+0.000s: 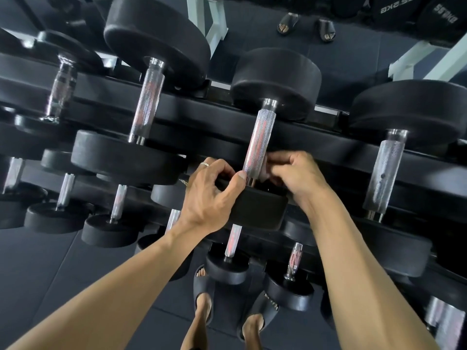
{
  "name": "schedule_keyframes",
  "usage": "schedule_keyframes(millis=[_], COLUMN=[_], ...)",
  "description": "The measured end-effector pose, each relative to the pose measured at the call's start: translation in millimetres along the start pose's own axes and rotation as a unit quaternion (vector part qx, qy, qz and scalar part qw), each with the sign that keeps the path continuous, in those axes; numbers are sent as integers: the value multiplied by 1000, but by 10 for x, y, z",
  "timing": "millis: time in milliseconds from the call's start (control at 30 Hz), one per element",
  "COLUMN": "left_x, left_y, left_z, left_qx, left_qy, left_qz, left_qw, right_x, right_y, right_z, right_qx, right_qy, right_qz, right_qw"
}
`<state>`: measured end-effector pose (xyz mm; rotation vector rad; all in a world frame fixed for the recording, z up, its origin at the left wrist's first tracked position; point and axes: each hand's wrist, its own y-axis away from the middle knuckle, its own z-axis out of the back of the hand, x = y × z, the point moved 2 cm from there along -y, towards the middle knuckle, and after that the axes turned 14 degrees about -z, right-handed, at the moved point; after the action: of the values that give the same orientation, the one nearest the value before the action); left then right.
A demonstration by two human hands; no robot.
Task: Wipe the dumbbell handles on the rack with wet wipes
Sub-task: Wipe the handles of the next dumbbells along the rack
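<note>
Top-tier dumbbell (265, 137) is being handled at the near end of its knurled handle (256, 142), centre of the rack (328, 150). Left hand (209, 195) is curled around the near weight head (257, 208). Right hand (295, 173) is pinched in beside the handle base; no wet wipe can be made out. Judged step: handle wipe. Next: a stroke toward the far head.

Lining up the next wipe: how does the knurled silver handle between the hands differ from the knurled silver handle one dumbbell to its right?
The knurled silver handle between the hands has the left hand and right hand gripping round its near end; the knurled silver handle to its right is untouched. The first shows reddish reflections; the second looks plain grey with a small dark spot. Both lie on the black rack between round black rubber heads.
</note>
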<state>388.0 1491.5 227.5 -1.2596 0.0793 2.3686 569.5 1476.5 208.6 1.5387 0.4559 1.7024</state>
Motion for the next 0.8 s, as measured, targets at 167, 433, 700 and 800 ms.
schedule_keyframes(millis=[167,433,700,800], left_x=[9,26,25,23], left_y=[10,10,2,-1], left_z=[0,0,-1,3], left_qx=[2,0,3,5], left_qy=[-2,-7,-4,-8], left_qz=[4,3,3,4], left_qw=[1000,1000,1000,1000], right_x=[119,64,335,135], right_y=[-17,19,-283,-152], right_z=[11,-16,-25,-125], right_qx=[14,61,7,59], right_qy=[-200,-100,-161,-51], right_qz=[-30,-25,28,15], right_qw=[979,993,986,997])
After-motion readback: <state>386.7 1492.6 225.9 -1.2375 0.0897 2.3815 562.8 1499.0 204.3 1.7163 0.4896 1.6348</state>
